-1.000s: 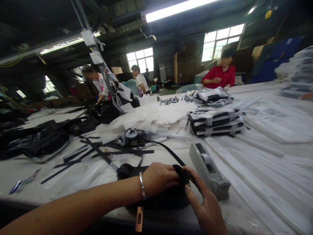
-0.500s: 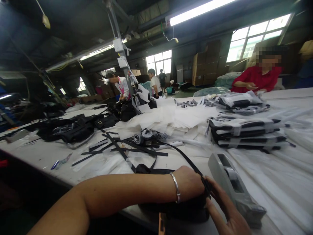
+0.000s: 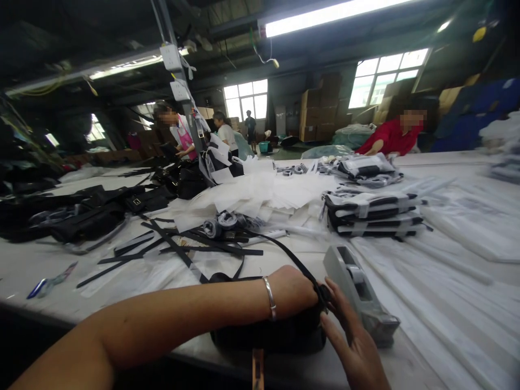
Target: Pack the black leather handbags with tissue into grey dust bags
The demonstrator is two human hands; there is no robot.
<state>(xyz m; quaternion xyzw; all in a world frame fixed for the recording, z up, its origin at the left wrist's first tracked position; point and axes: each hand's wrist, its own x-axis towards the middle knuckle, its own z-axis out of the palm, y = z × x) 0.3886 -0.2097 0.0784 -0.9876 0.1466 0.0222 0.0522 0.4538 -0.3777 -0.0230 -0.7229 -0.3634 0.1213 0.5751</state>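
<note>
A black bag (image 3: 268, 340) lies at the table's near edge, below my left forearm. My left hand (image 3: 293, 290), a silver bangle at its wrist, is curled at the bag's right end; its fingertips are hidden there. From the lower right, my right hand (image 3: 353, 338) holds the same end, thumb in front and fingers behind. A black strap (image 3: 290, 252) arches from that end back across the table. An orange-brown strip (image 3: 258, 368) shows under the bag's front edge. Close to my right fingers stands a grey tape dispenser (image 3: 368, 303).
Loose black straps (image 3: 179, 246) and white sheets (image 3: 260, 187) lie beyond the bag. Wrapped bags (image 3: 376, 214) are stacked behind the dispenser. More black bags (image 3: 93, 216) and a blue-handled tool (image 3: 38, 288) lie left. A person in red (image 3: 390, 135) leans over the far side.
The view has swung right, so things sit further left. Both hands keep their places at the bag's right end. The person in red has leaned lower.
</note>
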